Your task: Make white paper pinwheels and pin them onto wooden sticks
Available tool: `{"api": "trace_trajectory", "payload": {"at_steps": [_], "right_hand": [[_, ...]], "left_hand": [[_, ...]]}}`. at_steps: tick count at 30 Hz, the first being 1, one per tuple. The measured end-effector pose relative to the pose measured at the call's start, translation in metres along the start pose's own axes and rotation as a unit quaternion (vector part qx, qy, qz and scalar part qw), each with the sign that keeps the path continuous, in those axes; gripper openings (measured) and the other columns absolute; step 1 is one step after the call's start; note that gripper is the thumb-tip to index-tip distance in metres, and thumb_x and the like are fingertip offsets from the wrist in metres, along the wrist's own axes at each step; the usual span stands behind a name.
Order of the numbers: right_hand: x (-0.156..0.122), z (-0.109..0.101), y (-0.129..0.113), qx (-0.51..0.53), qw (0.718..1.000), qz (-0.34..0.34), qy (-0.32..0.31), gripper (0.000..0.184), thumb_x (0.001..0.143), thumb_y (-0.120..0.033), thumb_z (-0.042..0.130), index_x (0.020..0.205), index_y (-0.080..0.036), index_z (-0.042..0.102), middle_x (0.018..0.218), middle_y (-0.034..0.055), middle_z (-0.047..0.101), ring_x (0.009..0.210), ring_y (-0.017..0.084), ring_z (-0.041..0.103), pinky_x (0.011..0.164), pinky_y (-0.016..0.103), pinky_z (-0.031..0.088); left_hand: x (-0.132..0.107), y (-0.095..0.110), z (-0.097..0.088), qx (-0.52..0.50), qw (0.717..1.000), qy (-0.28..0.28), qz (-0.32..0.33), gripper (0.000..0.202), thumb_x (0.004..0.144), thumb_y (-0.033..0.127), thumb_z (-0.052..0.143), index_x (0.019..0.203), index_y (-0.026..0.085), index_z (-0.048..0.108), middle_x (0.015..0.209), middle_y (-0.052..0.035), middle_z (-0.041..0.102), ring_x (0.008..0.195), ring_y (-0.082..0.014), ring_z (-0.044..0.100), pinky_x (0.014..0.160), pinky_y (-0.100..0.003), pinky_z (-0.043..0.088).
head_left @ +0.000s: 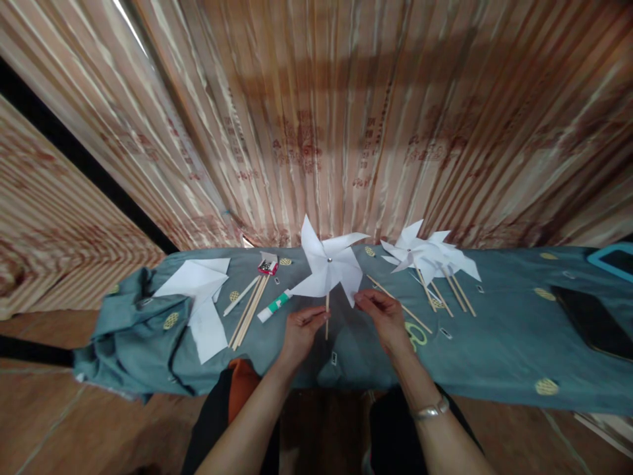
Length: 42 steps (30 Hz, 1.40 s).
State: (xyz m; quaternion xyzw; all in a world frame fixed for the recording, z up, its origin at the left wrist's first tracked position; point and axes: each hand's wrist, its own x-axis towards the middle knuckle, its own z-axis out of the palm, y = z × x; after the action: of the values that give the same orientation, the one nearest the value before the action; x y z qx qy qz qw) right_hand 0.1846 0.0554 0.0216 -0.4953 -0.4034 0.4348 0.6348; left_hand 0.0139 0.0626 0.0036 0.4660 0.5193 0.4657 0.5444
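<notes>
A white paper pinwheel with a silver pin at its centre stands upright on a thin wooden stick, above the middle of the cloth-covered table. My left hand is closed, pinching the stick below the blades. At the lower right blade, my right hand has its thumb and fingers drawn together on the blade's tip. A green and white glue stick lies left of the pinwheel. Partly hidden behind my right wrist are yellow-green scissors, and a loose wooden stick lies beyond that hand.
Several finished pinwheels lie overlapping at the right. Leftward are white paper pieces, a bundle of sticks, a white pen and a small red box. A dark phone rests at far right. A curtain hangs behind the table.
</notes>
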Motion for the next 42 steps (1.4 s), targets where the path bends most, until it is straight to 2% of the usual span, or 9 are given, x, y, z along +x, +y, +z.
{"api": "trace_trajectory", "payload": {"at_steps": [7, 13, 19, 26, 31, 42], "right_hand": [[-0.006, 0.011, -0.003, 0.01, 0.999, 0.019, -0.035, 0.026, 0.06, -0.046, 0.08, 0.059, -0.022, 0.071, 0.057, -0.0009, 0.066, 0.058, 0.014, 0.055, 0.061, 0.028, 0.045], [-0.011, 0.014, -0.001, 0.026, 0.997, 0.028, -0.063, 0.019, 0.064, -0.04, 0.079, 0.062, -0.022, 0.072, 0.06, -0.0013, 0.068, 0.06, 0.014, 0.057, 0.063, 0.027, 0.045], [-0.016, 0.021, -0.005, 0.033, 0.995, 0.042, -0.086, 0.022, 0.064, -0.043, 0.078, 0.061, -0.022, 0.072, 0.062, 0.0008, 0.07, 0.062, 0.016, 0.06, 0.066, 0.029, 0.048], [-0.014, 0.016, -0.009, 0.056, 0.995, 0.048, -0.073, 0.02, 0.062, -0.04, 0.079, 0.059, -0.022, 0.072, 0.059, -0.0004, 0.068, 0.06, 0.014, 0.058, 0.065, 0.028, 0.047], [-0.014, 0.013, -0.012, 0.08, 0.992, 0.06, -0.083, 0.02, 0.06, -0.039, 0.081, 0.057, -0.022, 0.071, 0.057, -0.0009, 0.067, 0.058, 0.013, 0.057, 0.063, 0.026, 0.046], [-0.014, 0.016, -0.006, 0.04, 0.992, 0.051, -0.11, 0.015, 0.063, -0.036, 0.08, 0.062, -0.022, 0.074, 0.063, -0.001, 0.071, 0.061, 0.013, 0.06, 0.065, 0.026, 0.048]], "left_hand": [[0.0, 0.002, 0.001, 0.016, 1.0, 0.016, 0.009, 0.016, 0.061, 0.03, 0.073, 0.074, 0.021, 0.078, 0.081, -0.0047, 0.077, 0.08, -0.0229, 0.069, 0.079, -0.033, 0.052], [-0.002, 0.004, 0.002, 0.002, 1.0, -0.001, 0.014, 0.017, 0.062, 0.031, 0.072, 0.075, 0.022, 0.078, 0.081, -0.0035, 0.077, 0.077, -0.0222, 0.069, 0.078, -0.033, 0.052], [-0.002, 0.002, 0.004, -0.006, 1.0, -0.007, 0.001, 0.017, 0.063, 0.029, 0.071, 0.076, 0.021, 0.078, 0.082, -0.0037, 0.077, 0.079, -0.0224, 0.069, 0.079, -0.033, 0.053], [-0.001, 0.001, 0.003, 0.001, 1.0, -0.002, 0.011, 0.018, 0.063, 0.03, 0.072, 0.077, 0.021, 0.078, 0.08, -0.0043, 0.077, 0.076, -0.0213, 0.068, 0.077, -0.032, 0.052], [-0.002, 0.003, 0.002, 0.003, 1.0, -0.024, 0.016, 0.023, 0.064, 0.033, 0.072, 0.08, 0.017, 0.078, 0.081, -0.0069, 0.076, 0.078, -0.022, 0.068, 0.079, -0.033, 0.051], [-0.005, 0.006, 0.005, -0.009, 0.997, -0.066, 0.024, 0.022, 0.064, 0.035, 0.071, 0.078, 0.019, 0.078, 0.085, -0.005, 0.077, 0.081, -0.0228, 0.068, 0.08, -0.032, 0.052]]}}
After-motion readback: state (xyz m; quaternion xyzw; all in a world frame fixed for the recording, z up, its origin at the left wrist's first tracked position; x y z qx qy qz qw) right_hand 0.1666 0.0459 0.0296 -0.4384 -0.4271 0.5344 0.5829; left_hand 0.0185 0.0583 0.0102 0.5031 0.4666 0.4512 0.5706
